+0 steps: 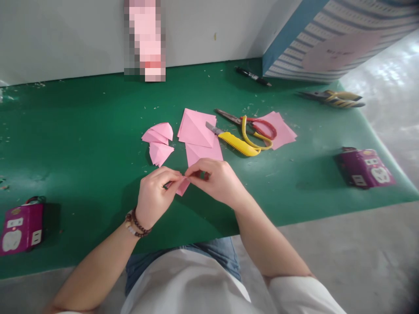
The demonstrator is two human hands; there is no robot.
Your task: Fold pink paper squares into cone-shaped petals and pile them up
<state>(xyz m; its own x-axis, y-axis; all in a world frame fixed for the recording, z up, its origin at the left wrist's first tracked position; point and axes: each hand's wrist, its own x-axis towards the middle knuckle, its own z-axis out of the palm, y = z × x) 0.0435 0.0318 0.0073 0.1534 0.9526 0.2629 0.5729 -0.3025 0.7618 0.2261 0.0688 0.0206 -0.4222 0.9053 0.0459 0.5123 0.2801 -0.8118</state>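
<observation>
Between my two hands is a small piece of folded pink paper (182,187), partly covered by the fingers. My left hand (159,192) pinches its left side, and my right hand (218,181) pinches the top edge, with both sets of fingertips meeting. Just beyond the left hand lie folded pink paper pieces (159,141), shaped like small fans. Past the right hand, pink paper squares (198,128) with crease lines overlap one another. A yellow utility knife (237,143) rests with its blade on these squares, touching scissors (252,126) with red and yellow handles.
More pink squares (283,131) lie partly under the scissors. A black pen (252,77) and pliers (334,98) are farther back, near a striped box (327,43). Purple boxes stand at the right (366,168) and left (22,229) of the green table (88,174).
</observation>
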